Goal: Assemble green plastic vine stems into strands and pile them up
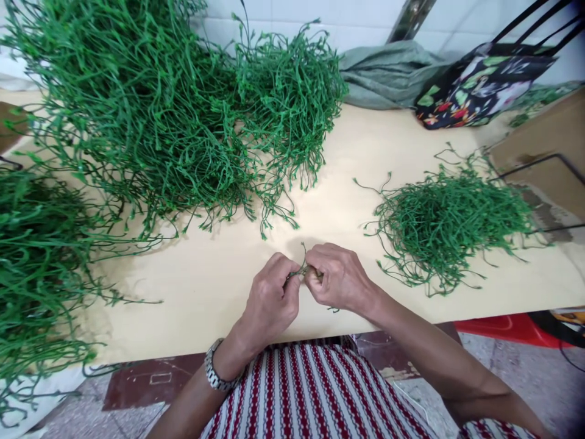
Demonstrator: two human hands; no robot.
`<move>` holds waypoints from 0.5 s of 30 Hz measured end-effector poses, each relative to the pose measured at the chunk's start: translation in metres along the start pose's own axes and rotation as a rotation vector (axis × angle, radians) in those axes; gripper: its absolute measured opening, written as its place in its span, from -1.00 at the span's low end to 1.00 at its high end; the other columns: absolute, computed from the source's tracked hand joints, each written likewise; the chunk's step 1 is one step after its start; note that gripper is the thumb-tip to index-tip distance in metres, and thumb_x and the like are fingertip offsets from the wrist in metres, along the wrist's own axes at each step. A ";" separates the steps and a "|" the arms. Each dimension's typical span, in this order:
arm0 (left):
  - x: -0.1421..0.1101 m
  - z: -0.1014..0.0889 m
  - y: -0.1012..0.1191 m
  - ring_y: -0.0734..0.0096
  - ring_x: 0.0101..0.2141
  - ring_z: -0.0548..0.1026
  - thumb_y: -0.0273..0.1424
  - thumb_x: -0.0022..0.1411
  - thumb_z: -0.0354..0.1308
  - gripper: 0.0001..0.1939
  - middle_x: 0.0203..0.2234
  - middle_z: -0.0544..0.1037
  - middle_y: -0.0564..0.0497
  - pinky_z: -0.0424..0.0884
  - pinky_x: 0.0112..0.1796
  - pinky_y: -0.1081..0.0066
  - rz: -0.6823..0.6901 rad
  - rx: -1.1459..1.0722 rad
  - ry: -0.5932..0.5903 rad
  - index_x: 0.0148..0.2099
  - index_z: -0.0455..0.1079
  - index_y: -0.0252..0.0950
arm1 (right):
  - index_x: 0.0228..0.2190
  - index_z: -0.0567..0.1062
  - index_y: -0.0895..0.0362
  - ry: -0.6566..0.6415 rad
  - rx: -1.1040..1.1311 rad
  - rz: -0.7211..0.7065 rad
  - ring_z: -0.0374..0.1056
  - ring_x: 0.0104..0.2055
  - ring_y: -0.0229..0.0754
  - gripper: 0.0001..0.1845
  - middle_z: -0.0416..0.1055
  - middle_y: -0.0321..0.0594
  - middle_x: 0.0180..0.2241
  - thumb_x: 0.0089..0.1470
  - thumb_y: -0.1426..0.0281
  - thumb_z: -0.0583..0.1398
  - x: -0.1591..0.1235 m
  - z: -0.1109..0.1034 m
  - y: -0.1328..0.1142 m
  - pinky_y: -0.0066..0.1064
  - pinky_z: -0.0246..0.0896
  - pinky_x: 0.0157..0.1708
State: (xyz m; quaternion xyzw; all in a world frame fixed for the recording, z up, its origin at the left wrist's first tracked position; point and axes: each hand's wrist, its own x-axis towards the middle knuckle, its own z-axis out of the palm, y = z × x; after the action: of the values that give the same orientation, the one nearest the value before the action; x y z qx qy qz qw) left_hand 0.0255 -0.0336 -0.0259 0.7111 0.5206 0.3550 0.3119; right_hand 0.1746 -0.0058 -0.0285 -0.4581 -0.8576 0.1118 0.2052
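Note:
My left hand (270, 299) and my right hand (339, 277) meet over the near edge of a pale wooden table (356, 164). Both are closed in a pinch on one thin green plastic stem (302, 266), whose curled tip sticks up between the fingers. A metal watch (214, 369) sits on my left wrist. A small heap of green stems (445, 222) lies just right of my right hand. A large heap of green stems (150, 116) fills the table's far left.
More green stems (36, 268) spill over the table's left edge. A flowered bag (484, 82) and a grey-green cloth (388, 73) lie at the back right by the white tiled wall. A cardboard box (548, 140) stands at the right. A red object (503, 326) shows under the table.

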 end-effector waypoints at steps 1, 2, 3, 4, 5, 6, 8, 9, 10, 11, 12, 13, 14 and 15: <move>0.000 0.000 0.000 0.47 -0.46 0.32 -0.65 0.08 -0.05 -0.83 -0.53 0.32 0.04 0.22 -0.47 0.48 0.004 0.009 0.000 -0.43 0.25 -0.31 | -0.68 0.21 0.15 -0.003 0.012 0.006 0.05 -0.55 -0.31 -0.88 0.14 -0.33 -0.66 -0.23 0.56 0.04 0.000 0.000 0.001 -0.46 -0.11 -0.53; 0.000 0.000 0.001 0.47 -0.46 0.32 -0.65 0.09 -0.05 -0.84 -0.53 0.32 0.05 0.22 -0.47 0.48 0.007 0.016 0.003 -0.43 0.24 -0.30 | -0.68 0.20 0.15 -0.004 0.032 0.011 0.05 -0.56 -0.31 -0.88 0.14 -0.32 -0.66 -0.23 0.56 0.03 0.000 0.001 0.001 -0.47 -0.10 -0.53; 0.000 0.000 0.001 0.47 -0.46 0.32 -0.64 0.09 -0.05 -0.84 -0.53 0.32 0.05 0.22 -0.48 0.48 0.011 0.021 0.007 -0.43 0.24 -0.30 | -0.67 0.20 0.15 -0.006 0.055 0.017 0.06 -0.56 -0.31 -0.88 0.13 -0.33 -0.66 -0.22 0.56 0.03 0.000 0.001 0.002 -0.47 -0.09 -0.53; 0.000 0.000 0.001 0.47 -0.47 0.32 -0.64 0.09 -0.04 -0.84 -0.53 0.32 0.05 0.22 -0.48 0.48 0.015 0.024 0.011 -0.43 0.24 -0.30 | -0.67 0.20 0.15 -0.007 0.078 0.023 0.06 -0.57 -0.32 -0.87 0.13 -0.33 -0.66 -0.22 0.56 0.03 0.000 0.002 0.003 -0.48 -0.09 -0.54; 0.000 0.000 0.001 0.47 -0.47 0.32 -0.64 0.09 -0.04 -0.85 -0.53 0.32 0.05 0.22 -0.48 0.48 0.018 0.027 0.014 -0.43 0.24 -0.30 | -0.67 0.20 0.15 -0.004 0.093 0.029 0.06 -0.57 -0.32 -0.87 0.12 -0.33 -0.66 -0.21 0.56 0.02 0.000 0.003 0.003 -0.48 -0.08 -0.54; 0.000 -0.001 0.001 0.48 -0.48 0.31 -0.63 0.09 -0.04 -0.85 -0.54 0.32 0.05 0.21 -0.48 0.48 0.021 0.030 0.016 -0.43 0.24 -0.31 | -0.67 0.20 0.15 0.002 0.099 0.031 0.07 -0.57 -0.32 -0.88 0.12 -0.33 -0.66 -0.21 0.56 0.02 0.000 0.004 0.004 -0.48 -0.08 -0.54; 0.000 -0.002 0.000 0.48 -0.48 0.31 -0.63 0.09 -0.04 -0.85 -0.54 0.32 0.05 0.21 -0.49 0.48 0.023 0.029 0.016 -0.43 0.24 -0.31 | -0.66 0.21 0.15 0.019 0.086 0.023 0.07 -0.57 -0.32 -0.88 0.13 -0.32 -0.65 -0.21 0.57 0.01 0.000 0.004 0.003 -0.47 -0.08 -0.54; 0.000 -0.003 0.000 0.48 -0.48 0.31 -0.62 0.09 -0.05 -0.85 -0.54 0.32 0.06 0.21 -0.48 0.48 0.018 0.026 0.014 -0.43 0.24 -0.31 | -0.66 0.21 0.15 0.027 0.083 0.012 0.07 -0.57 -0.32 -0.87 0.13 -0.32 -0.65 -0.20 0.57 0.01 0.000 0.003 0.003 -0.47 -0.08 -0.54; 0.001 -0.004 -0.001 0.48 -0.48 0.30 -0.61 0.09 -0.05 -0.86 -0.54 0.31 0.06 0.21 -0.48 0.48 0.005 0.025 0.010 -0.44 0.24 -0.30 | -0.66 0.21 0.16 0.029 0.091 0.001 0.07 -0.56 -0.32 -0.87 0.14 -0.32 -0.65 -0.19 0.57 0.01 0.001 0.002 0.002 -0.47 -0.07 -0.54; 0.001 -0.005 -0.001 0.48 -0.49 0.30 -0.61 0.09 -0.04 -0.86 -0.54 0.31 0.06 0.21 -0.48 0.47 -0.013 0.025 0.001 -0.44 0.24 -0.30 | -0.66 0.22 0.16 0.027 0.111 -0.013 0.07 -0.56 -0.32 -0.87 0.15 -0.32 -0.64 -0.18 0.58 0.00 0.001 0.000 0.001 -0.48 -0.06 -0.54; 0.002 -0.007 -0.002 0.48 -0.49 0.29 -0.60 0.08 -0.03 -0.88 -0.53 0.31 0.06 0.21 -0.48 0.47 -0.035 0.025 -0.011 -0.44 0.24 -0.30 | -0.65 0.23 0.16 0.018 0.141 -0.033 0.08 -0.57 -0.33 -0.87 0.16 -0.32 -0.64 -0.17 0.58 0.00 0.002 -0.002 0.000 -0.48 -0.05 -0.54; 0.003 -0.008 -0.003 0.49 -0.48 0.29 -0.59 0.07 -0.01 -0.89 -0.53 0.31 0.07 0.21 -0.47 0.47 -0.054 0.020 -0.029 -0.44 0.25 -0.30 | -0.64 0.24 0.16 0.007 0.173 -0.057 0.08 -0.57 -0.33 -0.87 0.16 -0.32 -0.64 -0.17 0.58 0.00 0.002 -0.004 -0.001 -0.49 -0.04 -0.54; 0.003 -0.009 -0.004 0.49 -0.48 0.30 -0.58 0.06 0.00 -0.90 -0.52 0.31 0.07 0.22 -0.46 0.47 -0.067 0.006 -0.046 -0.44 0.26 -0.31 | -0.63 0.25 0.17 -0.005 0.200 -0.079 0.08 -0.57 -0.33 -0.87 0.17 -0.32 -0.63 -0.16 0.57 0.01 0.003 -0.005 -0.002 -0.49 -0.03 -0.54; 0.004 -0.010 -0.005 0.49 -0.47 0.30 -0.58 0.05 0.01 -0.90 -0.50 0.31 0.06 0.22 -0.45 0.48 -0.071 -0.018 -0.058 -0.44 0.28 -0.31 | -0.62 0.26 0.17 -0.014 0.219 -0.097 0.08 -0.57 -0.33 -0.87 0.17 -0.32 -0.63 -0.15 0.57 0.01 0.003 -0.007 -0.002 -0.49 -0.02 -0.54</move>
State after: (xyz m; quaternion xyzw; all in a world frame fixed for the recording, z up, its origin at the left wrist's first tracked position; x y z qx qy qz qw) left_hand 0.0156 -0.0279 -0.0234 0.6995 0.5330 0.3275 0.3455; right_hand 0.1743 -0.0042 -0.0209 -0.3899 -0.8629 0.1979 0.2534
